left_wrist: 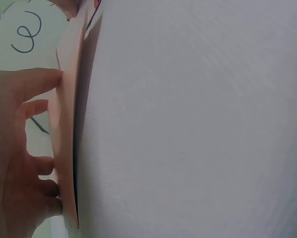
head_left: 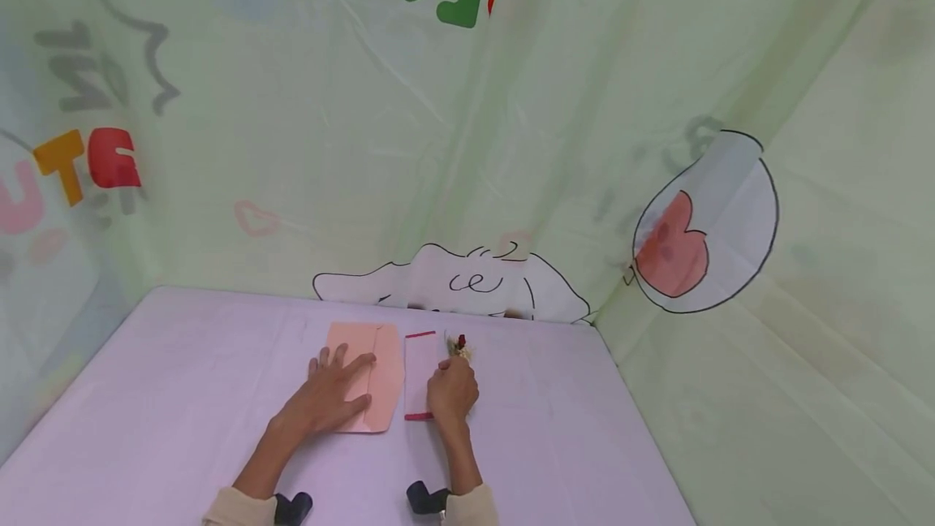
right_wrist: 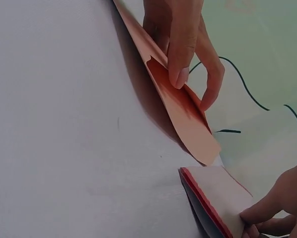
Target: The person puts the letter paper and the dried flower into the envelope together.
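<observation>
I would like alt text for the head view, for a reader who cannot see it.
A person's left hand lies spread on a pink envelope, while the right hand grips the side of a white, red-edged card, a small red flower showing beyond that hand. The lilac table meets pale cloth walls with cartoon drawings.

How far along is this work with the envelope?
Looks done: the peach paper envelope has its flap open. In hand: the left hand rests spread on it, while the right hand seems to pinch the edge of a white rectangular card with red ends. Probably left: slipping in the card, now outside, perhaps adding the small dried bouquet with a red bloom, then closing the flap.
</observation>
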`<state>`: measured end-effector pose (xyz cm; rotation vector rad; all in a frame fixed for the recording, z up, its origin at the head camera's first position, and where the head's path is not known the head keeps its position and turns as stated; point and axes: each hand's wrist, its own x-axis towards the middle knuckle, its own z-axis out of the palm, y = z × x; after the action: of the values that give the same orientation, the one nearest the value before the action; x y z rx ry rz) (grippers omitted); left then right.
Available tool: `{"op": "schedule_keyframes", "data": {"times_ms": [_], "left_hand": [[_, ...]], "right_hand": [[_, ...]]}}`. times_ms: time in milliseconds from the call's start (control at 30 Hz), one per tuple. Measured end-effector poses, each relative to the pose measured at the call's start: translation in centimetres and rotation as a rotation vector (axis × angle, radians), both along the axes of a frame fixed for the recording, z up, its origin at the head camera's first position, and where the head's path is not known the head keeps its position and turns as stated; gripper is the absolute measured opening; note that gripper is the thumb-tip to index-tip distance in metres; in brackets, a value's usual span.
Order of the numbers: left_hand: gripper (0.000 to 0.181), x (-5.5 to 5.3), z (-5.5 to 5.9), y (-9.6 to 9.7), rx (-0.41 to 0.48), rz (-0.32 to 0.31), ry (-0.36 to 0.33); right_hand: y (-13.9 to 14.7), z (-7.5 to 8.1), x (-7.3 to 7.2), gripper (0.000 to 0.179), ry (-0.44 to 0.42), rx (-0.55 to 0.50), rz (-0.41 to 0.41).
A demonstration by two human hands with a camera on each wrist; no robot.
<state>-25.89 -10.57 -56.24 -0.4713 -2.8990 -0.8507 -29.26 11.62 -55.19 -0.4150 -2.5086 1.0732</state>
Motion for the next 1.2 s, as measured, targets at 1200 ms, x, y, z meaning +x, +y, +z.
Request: {"op": "schedule_keyframes", "data": {"times_ms": [1200], "left_hand": [[0.064, -0.1, -0.3, -0.2, 0.028, -0.021, -0.016]], "right_hand": [[-1.3, 0.2, -0.2, 0.007, -0.032, -0.36, 0.074]]}}
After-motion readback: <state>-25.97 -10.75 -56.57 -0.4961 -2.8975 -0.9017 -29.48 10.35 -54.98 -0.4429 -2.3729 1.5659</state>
